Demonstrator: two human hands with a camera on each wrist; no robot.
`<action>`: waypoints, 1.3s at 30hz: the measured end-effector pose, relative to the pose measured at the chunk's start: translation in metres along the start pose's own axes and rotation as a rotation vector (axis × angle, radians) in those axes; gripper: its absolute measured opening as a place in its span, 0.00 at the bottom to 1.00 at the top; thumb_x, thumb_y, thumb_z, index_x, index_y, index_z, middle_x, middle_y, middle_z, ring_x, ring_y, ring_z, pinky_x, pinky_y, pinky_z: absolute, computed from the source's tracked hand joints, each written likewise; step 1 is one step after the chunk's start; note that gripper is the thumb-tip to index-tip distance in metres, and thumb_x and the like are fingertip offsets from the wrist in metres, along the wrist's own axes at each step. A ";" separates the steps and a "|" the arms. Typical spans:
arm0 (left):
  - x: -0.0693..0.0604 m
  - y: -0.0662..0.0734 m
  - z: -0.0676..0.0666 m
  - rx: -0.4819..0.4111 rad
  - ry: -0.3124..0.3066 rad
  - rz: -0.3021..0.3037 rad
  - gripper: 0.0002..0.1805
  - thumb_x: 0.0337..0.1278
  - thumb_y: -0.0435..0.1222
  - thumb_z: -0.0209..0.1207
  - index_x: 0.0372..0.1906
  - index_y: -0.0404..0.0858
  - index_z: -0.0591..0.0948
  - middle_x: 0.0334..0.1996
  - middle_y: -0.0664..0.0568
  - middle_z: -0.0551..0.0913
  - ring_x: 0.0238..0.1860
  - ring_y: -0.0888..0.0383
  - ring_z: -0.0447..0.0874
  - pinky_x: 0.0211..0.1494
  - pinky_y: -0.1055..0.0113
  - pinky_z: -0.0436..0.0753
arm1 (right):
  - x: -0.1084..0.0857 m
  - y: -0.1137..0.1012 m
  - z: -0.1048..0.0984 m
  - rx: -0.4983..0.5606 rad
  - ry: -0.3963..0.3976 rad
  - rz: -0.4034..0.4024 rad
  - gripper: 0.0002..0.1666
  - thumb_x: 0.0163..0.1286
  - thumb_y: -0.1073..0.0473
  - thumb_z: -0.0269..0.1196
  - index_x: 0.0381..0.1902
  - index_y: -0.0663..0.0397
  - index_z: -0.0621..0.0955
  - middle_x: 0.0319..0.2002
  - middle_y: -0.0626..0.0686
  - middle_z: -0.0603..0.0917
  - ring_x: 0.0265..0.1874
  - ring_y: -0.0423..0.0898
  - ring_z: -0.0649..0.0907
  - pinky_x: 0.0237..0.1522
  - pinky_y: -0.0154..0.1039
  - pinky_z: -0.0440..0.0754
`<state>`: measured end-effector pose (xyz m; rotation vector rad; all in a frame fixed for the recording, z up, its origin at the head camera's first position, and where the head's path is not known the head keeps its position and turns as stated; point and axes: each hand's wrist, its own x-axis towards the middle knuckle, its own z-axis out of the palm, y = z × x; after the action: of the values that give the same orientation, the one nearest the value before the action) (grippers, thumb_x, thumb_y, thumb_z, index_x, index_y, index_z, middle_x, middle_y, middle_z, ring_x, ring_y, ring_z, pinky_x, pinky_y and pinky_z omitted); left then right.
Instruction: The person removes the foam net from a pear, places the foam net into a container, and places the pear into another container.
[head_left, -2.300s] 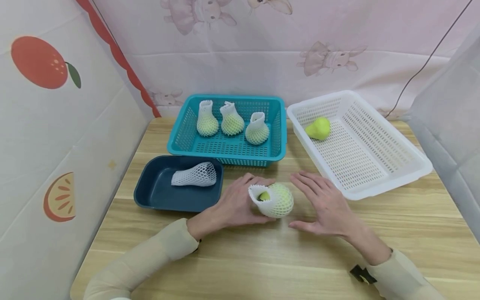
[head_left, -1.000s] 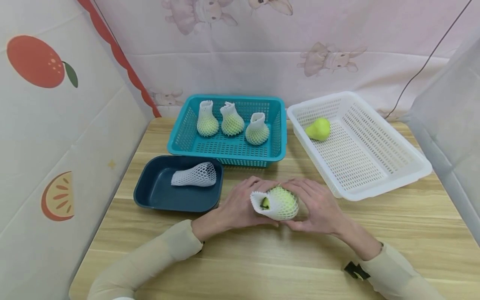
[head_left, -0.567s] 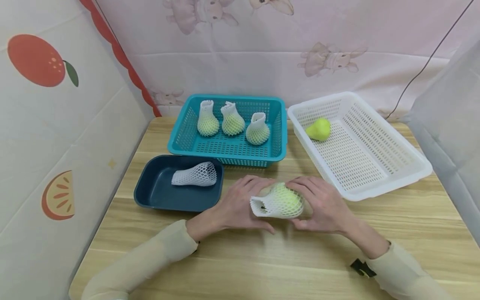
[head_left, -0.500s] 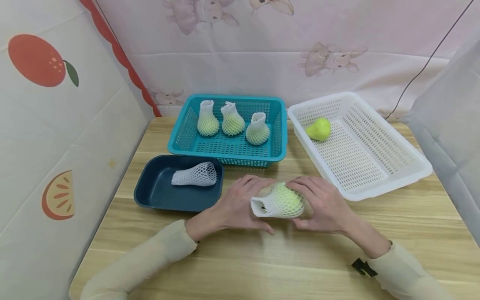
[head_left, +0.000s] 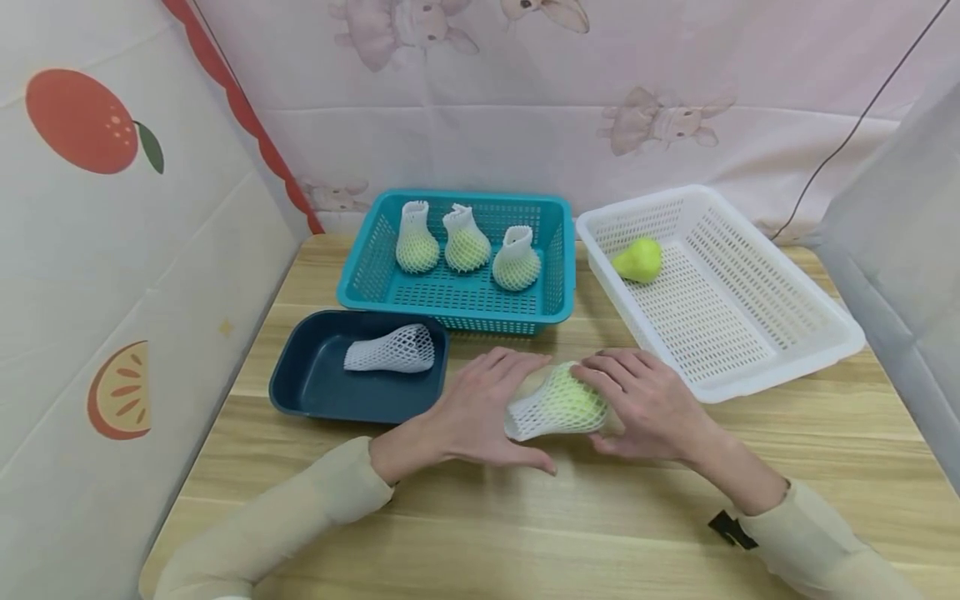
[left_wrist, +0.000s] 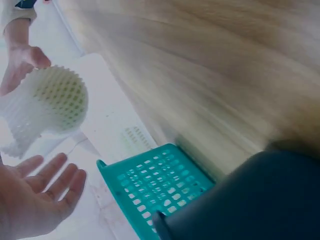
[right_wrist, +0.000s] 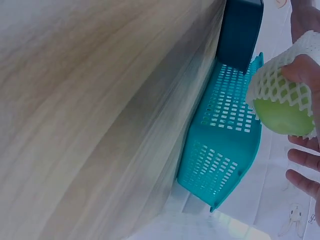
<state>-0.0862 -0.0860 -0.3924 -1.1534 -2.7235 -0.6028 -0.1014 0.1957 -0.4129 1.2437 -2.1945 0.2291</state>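
On the person's side of the teal basket (head_left: 450, 296), the right hand (head_left: 648, 408) pinches a pear (right_wrist: 282, 117) in a foam net (head_left: 536, 414) between thumb and fingers. The left hand (head_left: 480, 408), fingers loose and gripping nothing, is beside the net's neck; contact is hard to judge. The step looks like fitting the net; the next move probably calls for drawing its hem over the pear's base, which only the right wrist view shows bare.

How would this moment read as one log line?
right hand: holds netted pear | left hand: beside it | teal basket: three netted pears | white basket: one bare pear | navy tray: one loose net
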 end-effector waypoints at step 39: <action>0.013 0.008 0.001 0.094 -0.219 -0.024 0.53 0.56 0.65 0.68 0.79 0.40 0.66 0.64 0.48 0.82 0.60 0.54 0.80 0.59 0.59 0.86 | 0.011 -0.009 -0.002 -0.107 0.077 -0.179 0.36 0.62 0.35 0.61 0.58 0.54 0.85 0.49 0.56 0.92 0.45 0.54 0.90 0.53 0.49 0.88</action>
<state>-0.0890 -0.0717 -0.3878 -1.2321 -2.9149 -0.3661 -0.0974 0.1834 -0.4062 1.3396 -1.9898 0.0839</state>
